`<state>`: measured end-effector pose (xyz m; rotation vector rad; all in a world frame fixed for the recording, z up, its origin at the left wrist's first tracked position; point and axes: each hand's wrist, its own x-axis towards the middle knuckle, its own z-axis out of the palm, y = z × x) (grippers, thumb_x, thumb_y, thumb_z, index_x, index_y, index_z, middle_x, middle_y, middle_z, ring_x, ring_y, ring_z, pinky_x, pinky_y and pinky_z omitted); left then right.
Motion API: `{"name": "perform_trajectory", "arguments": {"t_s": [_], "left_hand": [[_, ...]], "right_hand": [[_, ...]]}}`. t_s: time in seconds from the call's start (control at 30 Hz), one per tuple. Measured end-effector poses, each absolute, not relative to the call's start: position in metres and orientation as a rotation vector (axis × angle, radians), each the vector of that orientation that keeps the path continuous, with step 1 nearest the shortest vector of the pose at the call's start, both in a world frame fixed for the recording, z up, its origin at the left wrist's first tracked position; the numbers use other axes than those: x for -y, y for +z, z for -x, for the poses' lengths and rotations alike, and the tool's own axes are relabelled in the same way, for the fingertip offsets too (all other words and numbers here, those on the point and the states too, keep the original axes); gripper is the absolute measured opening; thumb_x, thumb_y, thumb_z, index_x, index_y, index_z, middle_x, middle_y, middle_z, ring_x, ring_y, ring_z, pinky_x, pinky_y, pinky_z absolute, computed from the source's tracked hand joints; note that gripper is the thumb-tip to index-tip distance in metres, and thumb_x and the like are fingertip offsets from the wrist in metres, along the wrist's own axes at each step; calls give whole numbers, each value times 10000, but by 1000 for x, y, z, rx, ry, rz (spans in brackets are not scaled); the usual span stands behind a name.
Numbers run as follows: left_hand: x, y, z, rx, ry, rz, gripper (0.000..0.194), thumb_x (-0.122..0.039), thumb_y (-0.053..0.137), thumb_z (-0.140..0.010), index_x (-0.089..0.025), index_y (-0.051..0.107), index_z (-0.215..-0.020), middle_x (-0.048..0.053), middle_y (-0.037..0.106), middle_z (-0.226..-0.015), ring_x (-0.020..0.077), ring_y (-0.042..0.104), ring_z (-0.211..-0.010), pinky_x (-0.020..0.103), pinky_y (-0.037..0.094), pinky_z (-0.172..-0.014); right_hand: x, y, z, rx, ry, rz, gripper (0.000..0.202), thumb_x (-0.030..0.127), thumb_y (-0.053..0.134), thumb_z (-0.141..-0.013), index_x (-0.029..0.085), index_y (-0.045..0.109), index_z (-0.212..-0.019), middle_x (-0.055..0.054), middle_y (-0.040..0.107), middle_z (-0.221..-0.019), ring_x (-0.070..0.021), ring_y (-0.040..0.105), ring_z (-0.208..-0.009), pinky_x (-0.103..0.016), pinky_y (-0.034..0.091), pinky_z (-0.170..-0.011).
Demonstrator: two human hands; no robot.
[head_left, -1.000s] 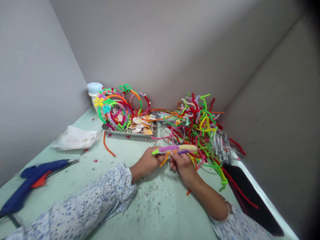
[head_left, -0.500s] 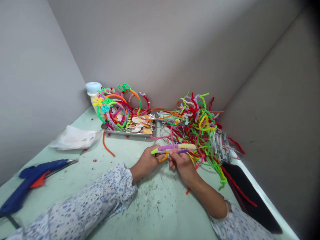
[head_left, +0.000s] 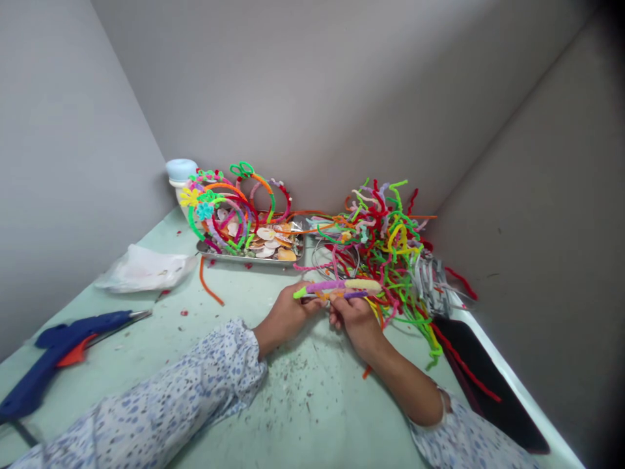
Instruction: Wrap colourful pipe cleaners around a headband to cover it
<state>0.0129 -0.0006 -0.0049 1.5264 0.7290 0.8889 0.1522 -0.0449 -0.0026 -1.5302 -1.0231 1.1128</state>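
Between my hands is a headband (head_left: pixel 328 286) wrapped in pipe cleaner, with green, purple and pale yellow stretches on its far side and a darker purple stretch nearer me. My left hand (head_left: pixel 288 314) is closed on its left part, beside an orange pipe cleaner (head_left: pixel 322 296) at the near side. My right hand (head_left: pixel 359 324) pinches the near side close to the dark purple stretch. Some of the fingertips are hidden behind the band and each other.
A metal tray (head_left: pixel 249 261) holds shells and finished headbands (head_left: pixel 229 215). Loose pipe cleaners (head_left: pixel 385 254) heap at the right, beside grey bands (head_left: pixel 432 286) and a black phone-like slab (head_left: pixel 498 397). A blue glue gun (head_left: pixel 73 335) and white plastic bag (head_left: pixel 146 268) lie left.
The orange pipe cleaner's loose end, which hung below the headband, now lies up along its near side by my left fingers. Both hands stay in nearly the same place.
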Motion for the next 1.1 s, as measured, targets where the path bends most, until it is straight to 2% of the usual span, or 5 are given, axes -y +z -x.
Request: {"name": "perform_trajectory", "arguments": {"t_s": [0.3, 0.5, 0.63, 0.8, 1.1], "left_hand": [[4, 3, -13, -643, 901, -1498, 112, -223, 568, -749, -123, 618, -744, 34, 638, -662, 156, 592, -685, 277, 463, -697], [5, 3, -14, -626, 894, -1463, 167, -272, 568, -755, -113, 620, -750, 42, 631, -648, 170, 598, -692, 296, 467, -701], [7, 6, -14, -713, 919, -1468, 171, -277, 583, -742, -115, 636, -740, 35, 639, -638, 149, 582, -628, 255, 448, -619], [9, 8, -12, -858, 939, -1427, 138, -253, 621, -704, -124, 604, -658, -9, 570, -518, 106, 508, -495, 218, 384, -509], [5, 4, -13, -882, 934, -1509, 186, -292, 587, -740, -130, 617, -655, -29, 486, -452, 84, 409, -447, 209, 325, -474]], "right_hand": [[46, -2, -152, 1060, 1091, 1558, 322, 388, 519, -750, 151, 554, -536, -6, 544, -448, -96, 450, -397, -221, 365, -439], [45, -3, -152, 1059, 1086, 1552, 315, 386, 522, -747, 157, 549, -533, 3, 531, -445, -98, 448, -393, -224, 363, -439], [45, -9, -153, 1086, 1069, 1531, 320, 403, 518, -758, 154, 557, -561, -1, 544, -474, -103, 468, -423, -220, 377, -457], [46, -15, -155, 1167, 1004, 1513, 345, 419, 504, -772, 157, 566, -556, 2, 541, -467, -109, 473, -433, -223, 384, -470], [47, -10, -153, 1102, 1033, 1538, 346, 437, 520, -758, 154, 559, -564, 0, 542, -463, -105, 465, -417, -224, 386, -455]]}}
